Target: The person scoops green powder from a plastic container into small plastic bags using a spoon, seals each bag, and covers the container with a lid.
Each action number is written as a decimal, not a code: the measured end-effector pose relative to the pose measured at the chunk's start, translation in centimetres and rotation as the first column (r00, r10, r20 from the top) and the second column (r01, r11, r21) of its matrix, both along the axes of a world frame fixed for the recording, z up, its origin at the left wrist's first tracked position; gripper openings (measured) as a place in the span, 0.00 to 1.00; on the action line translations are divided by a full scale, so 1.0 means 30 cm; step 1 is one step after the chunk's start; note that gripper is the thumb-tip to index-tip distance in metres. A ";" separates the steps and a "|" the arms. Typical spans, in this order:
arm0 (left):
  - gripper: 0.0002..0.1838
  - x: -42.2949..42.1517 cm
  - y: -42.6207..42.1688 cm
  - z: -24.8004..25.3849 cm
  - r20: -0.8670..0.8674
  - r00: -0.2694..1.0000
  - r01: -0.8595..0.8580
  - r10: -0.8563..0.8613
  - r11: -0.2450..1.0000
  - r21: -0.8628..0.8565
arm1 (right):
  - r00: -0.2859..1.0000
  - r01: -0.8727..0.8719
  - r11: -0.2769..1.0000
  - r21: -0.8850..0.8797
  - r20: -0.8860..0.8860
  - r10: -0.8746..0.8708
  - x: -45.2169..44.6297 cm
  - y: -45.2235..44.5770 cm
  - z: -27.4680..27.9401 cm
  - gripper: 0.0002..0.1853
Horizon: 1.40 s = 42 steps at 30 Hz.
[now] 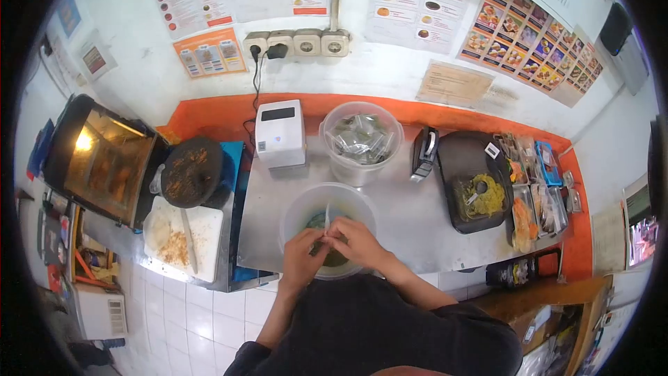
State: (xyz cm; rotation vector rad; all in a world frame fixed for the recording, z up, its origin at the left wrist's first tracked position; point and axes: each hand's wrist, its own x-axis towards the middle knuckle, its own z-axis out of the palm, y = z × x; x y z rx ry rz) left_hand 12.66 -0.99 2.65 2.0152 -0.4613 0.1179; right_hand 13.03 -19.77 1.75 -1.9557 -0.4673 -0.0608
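Observation:
Both hands meet above a translucent plastic bucket (287, 212) at the front edge of the steel counter. My left hand (304, 257) and my right hand (355, 242) are pinched together, fingertips almost touching. Between them a small, pale piece of clear plastic, seemingly a little bag (327, 217), sticks up; the fingers hide its lower part. Something greenish lies inside the bucket, mostly covered by the hands. Directly behind stands a second translucent bucket (362, 175), filled with several small clear plastic bags (362, 136).
A white label printer (280, 132) and a black tape dispenser (424, 153) flank the rear bucket. To the right, a black tray (463, 157) holds yellow-green shreds beside packaged food (525, 216). A knife (188, 240) lies on a white cutting board (211, 230) at left, near a dark pan (192, 191).

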 end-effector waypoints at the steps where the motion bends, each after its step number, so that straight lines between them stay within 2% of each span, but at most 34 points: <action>1: 0.15 -0.001 0.008 -0.004 0.006 1.000 0.004 -0.004 1.000 -0.003 | 1.000 -0.007 1.000 0.009 0.003 0.007 0.001 0.004 -0.010 0.09; 3: 0.13 -0.004 0.024 -0.014 0.012 1.000 0.012 -0.012 1.000 -0.016 | 1.000 -0.027 1.000 0.010 0.007 0.027 0.000 0.010 -0.015 0.08; 6: 0.11 -0.021 0.036 -0.034 -0.109 0.993 -0.050 0.039 0.994 -0.102 | 0.997 -0.069 0.997 -0.026 0.025 0.070 0.005 0.010 0.000 0.08; 8: 0.09 -0.020 0.044 -0.035 -0.112 0.992 -0.073 0.060 0.991 -0.115 | 0.996 -0.071 0.996 -0.049 0.054 0.074 0.001 0.020 0.007 0.09; 9: 0.08 -0.023 0.046 -0.036 -0.113 0.991 -0.080 0.066 0.990 -0.119 | 0.992 -0.045 0.991 -0.129 0.111 0.060 0.001 0.028 -0.005 0.09; 11: 0.07 -0.034 0.037 -0.062 0.008 0.991 -0.134 0.134 0.991 -0.006 | 0.973 0.024 0.961 -0.276 0.228 0.041 -0.004 0.049 -0.057 0.09; 14: 0.06 -0.050 0.013 -0.118 0.177 0.954 -0.270 0.241 0.949 0.163 | 0.979 0.102 0.907 -0.408 0.203 -0.019 -0.017 0.080 -0.124 0.09; 15: 0.06 -0.054 0.007 -0.118 0.233 0.933 -0.326 0.275 0.920 0.216 | 0.982 0.109 0.909 -0.402 0.183 -0.036 -0.023 0.086 -0.116 0.09; 18: 0.10 -0.005 0.026 -0.083 0.193 0.946 -0.281 0.261 0.956 0.087 | 0.993 0.109 0.931 -0.348 0.082 -0.085 -0.043 0.110 -0.076 0.09; 20: 0.11 -0.014 -0.008 -0.020 0.110 0.959 -0.271 0.261 0.958 0.091 | 0.995 0.076 0.956 -0.282 -0.043 -0.092 -0.025 0.092 -0.046 0.09; 23: 0.14 -0.007 0.013 -0.054 0.033 0.977 -0.211 0.209 0.971 0.111 | 1.000 -0.006 0.929 -0.370 -0.009 0.002 -0.027 0.077 -0.004 0.07; 26: 0.13 -0.005 0.042 -0.051 -0.003 0.991 -0.129 0.131 0.984 0.121 | 0.972 0.059 0.992 -0.112 -0.219 -0.082 -0.015 0.105 -0.001 0.06; 27: 0.12 -0.008 0.053 -0.044 -0.020 0.993 -0.112 0.115 0.987 0.119 | 0.986 0.082 0.994 -0.078 -0.140 -0.092 -0.004 0.112 -0.021 0.07; 29: 0.11 0.004 0.073 -0.076 0.035 0.978 -0.207 0.205 0.977 0.050 | 0.995 0.104 0.995 -0.001 -0.001 -0.104 0.024 0.131 -0.088 0.09; 30: 0.11 0.005 0.091 -0.095 0.048 0.966 -0.255 0.254 0.967 0.024 | 0.997 0.083 0.997 0.000 0.005 -0.083 0.033 0.137 -0.074 0.08; 31: 0.10 0.008 0.109 -0.093 0.112 0.966 -0.235 0.232 0.972 0.013 | 0.998 0.062 0.998 0.001 -0.002 -0.062 0.041 0.135 -0.046 0.08; 34: 0.15 0.008 0.144 -0.095 0.236 0.967 -0.075 0.096 0.992 -0.098 | 0.966 0.006 0.999 0.049 -0.258 0.007 0.082 0.140 -0.027 0.08; 35: 0.18 -0.019 0.152 -0.060 0.149 0.985 -0.065 0.084 0.990 -0.129 | 0.936 -0.002 0.998 0.059 -0.352 0.022 0.098 0.143 -0.027 0.08; 36: 0.21 -0.022 0.162 -0.002 0.080 0.994 -0.057 0.071 0.985 -0.165 | 0.891 -0.036 0.988 0.151 -0.443 0.100 0.121 0.148 -0.020 0.07; 38: 0.26 -0.030 0.181 -0.010 0.031 0.996 -0.081 0.088 0.980 -0.181 | 0.775 -0.072 0.938 0.340 -0.572 0.267 0.166 0.163 0.006 0.05; 40: 0.29 -0.036 0.222 -0.065 0.078 0.985 -0.144 0.156 0.980 -0.137 | 0.713 -0.239 0.905 0.353 -0.569 0.410 0.212 0.184 0.049 0.04; 41: 0.28 -0.047 0.245 -0.067 -0.022 0.979 -0.203 0.202 0.969 -0.143 | 0.673 -0.319 0.876 0.362 -0.565 0.478 0.235 0.195 0.050 0.05; 42: 0.28 -0.056 0.269 -0.047 -0.120 0.962 -0.261 0.244 0.955 -0.144 | 0.667 -0.363 0.896 0.257 -0.600 0.442 0.275 0.201 0.025 0.06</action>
